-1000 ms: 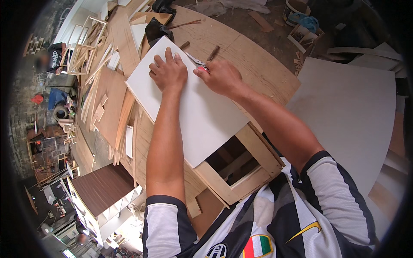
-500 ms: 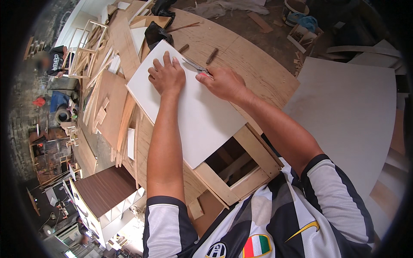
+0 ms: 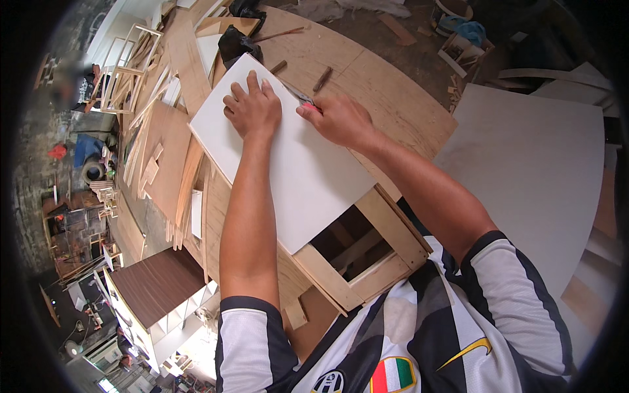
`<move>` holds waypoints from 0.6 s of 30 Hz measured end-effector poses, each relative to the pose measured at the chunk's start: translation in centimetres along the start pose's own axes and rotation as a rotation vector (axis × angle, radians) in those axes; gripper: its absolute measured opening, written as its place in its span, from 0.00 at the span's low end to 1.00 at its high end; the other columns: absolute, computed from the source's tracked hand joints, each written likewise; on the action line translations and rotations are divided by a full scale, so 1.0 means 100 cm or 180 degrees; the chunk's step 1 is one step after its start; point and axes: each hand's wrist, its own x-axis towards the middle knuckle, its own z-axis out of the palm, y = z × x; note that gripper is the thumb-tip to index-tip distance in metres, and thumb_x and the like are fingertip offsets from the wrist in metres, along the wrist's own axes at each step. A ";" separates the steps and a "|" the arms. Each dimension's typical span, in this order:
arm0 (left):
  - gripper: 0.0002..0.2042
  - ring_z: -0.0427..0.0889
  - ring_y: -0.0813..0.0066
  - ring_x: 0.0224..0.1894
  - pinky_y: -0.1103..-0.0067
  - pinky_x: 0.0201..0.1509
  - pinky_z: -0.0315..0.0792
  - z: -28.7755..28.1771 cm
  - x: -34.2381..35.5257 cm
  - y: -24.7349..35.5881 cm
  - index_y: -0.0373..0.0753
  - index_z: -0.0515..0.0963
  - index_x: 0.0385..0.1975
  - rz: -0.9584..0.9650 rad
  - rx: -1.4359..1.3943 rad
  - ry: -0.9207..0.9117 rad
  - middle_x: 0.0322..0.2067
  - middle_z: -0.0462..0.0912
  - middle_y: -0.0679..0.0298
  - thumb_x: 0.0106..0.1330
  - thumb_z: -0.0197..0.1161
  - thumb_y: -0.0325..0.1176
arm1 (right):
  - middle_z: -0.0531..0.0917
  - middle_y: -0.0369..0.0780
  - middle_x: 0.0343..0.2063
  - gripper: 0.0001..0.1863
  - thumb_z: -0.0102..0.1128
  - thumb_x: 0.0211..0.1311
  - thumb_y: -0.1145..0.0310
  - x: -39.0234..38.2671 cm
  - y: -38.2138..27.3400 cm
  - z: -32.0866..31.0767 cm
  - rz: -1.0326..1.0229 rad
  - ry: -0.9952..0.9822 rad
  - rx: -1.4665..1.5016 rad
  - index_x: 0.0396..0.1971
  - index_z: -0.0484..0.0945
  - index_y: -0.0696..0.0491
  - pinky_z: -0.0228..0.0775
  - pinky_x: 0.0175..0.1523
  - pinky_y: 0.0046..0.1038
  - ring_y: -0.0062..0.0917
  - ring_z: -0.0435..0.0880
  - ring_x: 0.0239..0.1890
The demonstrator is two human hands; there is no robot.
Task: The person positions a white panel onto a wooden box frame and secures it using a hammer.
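Observation:
My left hand (image 3: 255,111) is spread on a white sheet (image 3: 311,190) near its upper end, fingers apart and resting on the surface. My right hand (image 3: 341,121) grips a metal hand tool (image 3: 299,95) with red on its handle, perhaps shears or snips, at the sheet's right edge; its slim end points up and left along that edge, and the fingers hide much of the handle. The sheet lies over a light wooden frame (image 3: 381,226) with a square opening at its near end. Two short dark sticks (image 3: 322,78) lie on the plywood just beyond.
Plywood bench (image 3: 393,85) beneath. Black bags (image 3: 237,44), wood strips and boards (image 3: 164,177) at left, with a dark-brown-topped cabinet (image 3: 156,285) below them. A large pale panel (image 3: 521,177) fills the right. A person (image 3: 85,85) in dark clothing is at far left; a bucket (image 3: 452,13) stands beyond the bench.
My right hand and tool moved slightly down and right, then back up a little. My left hand shifted slightly left while still spread on the sheet.

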 end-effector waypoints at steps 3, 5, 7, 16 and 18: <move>0.27 0.66 0.43 0.69 0.50 0.74 0.58 -0.002 -0.002 -0.002 0.56 0.66 0.76 0.0011 -0.0011 0.0016 0.72 0.67 0.50 0.82 0.43 0.54 | 0.90 0.52 0.37 0.31 0.57 0.72 0.39 0.008 0.003 -0.009 0.0218 -0.0383 0.0450 0.40 0.89 0.56 0.79 0.51 0.49 0.48 0.90 0.45; 0.27 0.66 0.43 0.70 0.50 0.75 0.58 -0.003 -0.002 -0.002 0.56 0.66 0.76 -0.0007 -0.0031 0.0003 0.72 0.66 0.50 0.82 0.43 0.54 | 0.90 0.51 0.35 0.31 0.58 0.73 0.40 0.004 0.008 -0.009 0.0369 -0.0016 0.0919 0.38 0.89 0.58 0.78 0.50 0.48 0.48 0.90 0.43; 0.27 0.65 0.43 0.71 0.50 0.75 0.57 -0.004 -0.001 0.000 0.56 0.66 0.77 -0.0043 -0.0067 -0.0087 0.73 0.66 0.51 0.82 0.43 0.54 | 0.90 0.51 0.35 0.30 0.58 0.73 0.40 -0.003 0.009 -0.012 0.0245 -0.0062 0.0693 0.39 0.89 0.57 0.78 0.50 0.48 0.48 0.90 0.43; 0.26 0.67 0.45 0.67 0.54 0.73 0.59 0.000 -0.001 -0.001 0.55 0.68 0.76 0.0014 0.0025 0.0076 0.71 0.67 0.52 0.82 0.44 0.53 | 0.90 0.50 0.37 0.28 0.58 0.72 0.40 -0.022 -0.002 -0.009 0.0072 -0.0017 0.0044 0.45 0.88 0.54 0.79 0.50 0.49 0.48 0.90 0.46; 0.26 0.68 0.45 0.67 0.54 0.73 0.59 0.001 -0.002 -0.002 0.55 0.68 0.75 0.0019 0.0032 0.0079 0.71 0.67 0.52 0.82 0.44 0.53 | 0.90 0.50 0.37 0.28 0.58 0.72 0.41 -0.023 -0.004 -0.010 0.0037 0.0009 -0.0065 0.45 0.88 0.53 0.79 0.50 0.49 0.48 0.90 0.46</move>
